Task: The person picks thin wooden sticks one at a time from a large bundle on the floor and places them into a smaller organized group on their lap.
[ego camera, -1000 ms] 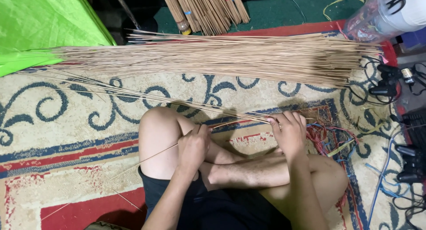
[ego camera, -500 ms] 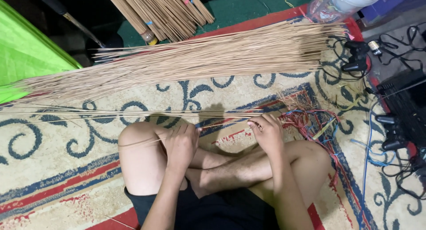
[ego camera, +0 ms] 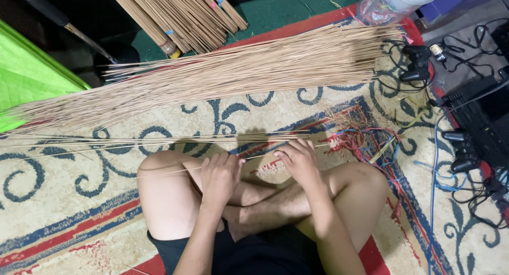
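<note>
A big rug covers the floor. It is cream with dark blue swirls and red and blue stripes near its edge. A long, thick pile of thin tan sticks lies across the top part of the rug. A few loose sticks lie just below the pile, side by side. Red and blue strings sit in a tangle on the right part of the rug. At the right edge there are black game controllers and black cords. Past the rug, on a green mat, lie tied bundles of sticks.
</note>
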